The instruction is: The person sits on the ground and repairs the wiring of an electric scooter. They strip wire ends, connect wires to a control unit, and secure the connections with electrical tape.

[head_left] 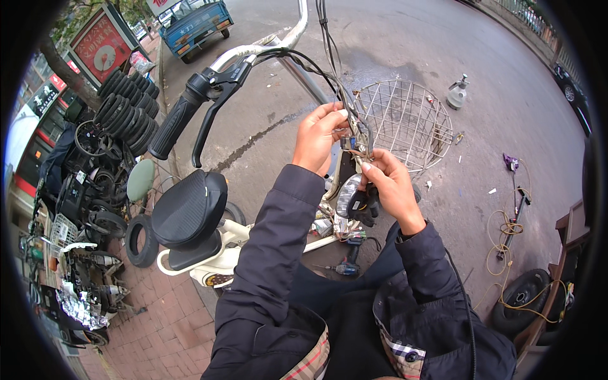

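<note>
A white electric bicycle stands before me, with a curved handlebar [288, 31], black grip [177, 123], brake lever and padded black seat [189, 206]. Cables run down to an exposed bundle of wires and connectors [358, 136] at the front. My left hand [316, 139] pinches thin wires high in the bundle. Just below and to its right, my right hand [392, 193] grips wires lower down, thumb against forefinger. A silver-and-black headlamp [348, 197] hangs under my right hand, partly hidden by it. A cordless drill [348, 265] lies on the ground below, near my legs.
A wire basket [405, 123] is beyond my hands, with a spray bottle [457, 94] to its right. A pump [514, 225], yellow hose and tyre [516, 307] lie at right. Stacked tyres [123, 111] and scooters crowd the left pavement. A blue cargo tricycle [193, 31] stands behind.
</note>
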A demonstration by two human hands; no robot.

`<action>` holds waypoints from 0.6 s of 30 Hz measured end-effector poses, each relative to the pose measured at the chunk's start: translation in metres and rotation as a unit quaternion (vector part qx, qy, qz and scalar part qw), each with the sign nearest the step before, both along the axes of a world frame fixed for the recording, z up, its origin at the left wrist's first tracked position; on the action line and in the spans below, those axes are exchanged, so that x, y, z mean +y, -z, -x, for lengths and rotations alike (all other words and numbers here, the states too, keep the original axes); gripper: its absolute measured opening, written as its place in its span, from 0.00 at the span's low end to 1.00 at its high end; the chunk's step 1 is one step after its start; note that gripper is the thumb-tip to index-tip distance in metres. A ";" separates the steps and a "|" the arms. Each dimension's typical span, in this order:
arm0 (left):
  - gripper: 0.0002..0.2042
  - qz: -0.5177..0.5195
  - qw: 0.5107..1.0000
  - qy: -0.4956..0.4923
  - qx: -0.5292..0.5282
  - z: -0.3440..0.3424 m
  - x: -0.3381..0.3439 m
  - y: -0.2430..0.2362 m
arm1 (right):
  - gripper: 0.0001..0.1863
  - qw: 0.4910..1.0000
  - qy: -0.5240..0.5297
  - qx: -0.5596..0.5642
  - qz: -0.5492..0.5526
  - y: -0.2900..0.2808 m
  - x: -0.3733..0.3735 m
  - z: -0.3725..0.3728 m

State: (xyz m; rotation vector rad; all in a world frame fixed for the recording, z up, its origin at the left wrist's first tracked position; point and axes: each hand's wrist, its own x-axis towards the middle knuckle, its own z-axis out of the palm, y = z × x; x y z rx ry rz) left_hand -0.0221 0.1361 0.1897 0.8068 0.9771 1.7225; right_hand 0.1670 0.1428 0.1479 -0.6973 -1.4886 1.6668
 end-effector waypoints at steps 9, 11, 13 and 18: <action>0.10 0.024 0.995 -0.081 0.061 0.003 0.000 -0.009 | 0.17 1.000 0.003 0.016 0.010 -0.002 0.001 -0.002; 0.12 -0.035 0.983 -0.160 0.081 0.014 0.001 -0.019 | 0.17 1.000 0.004 0.029 0.002 -0.002 0.001 -0.002; 0.12 -0.096 0.968 -0.215 0.090 0.025 0.004 -0.031 | 0.17 0.999 0.001 0.036 0.005 -0.003 0.000 -0.003; 0.12 -0.129 0.972 -0.163 0.113 0.042 0.011 -0.055 | 0.17 0.999 -0.007 0.044 0.009 -0.004 0.001 -0.006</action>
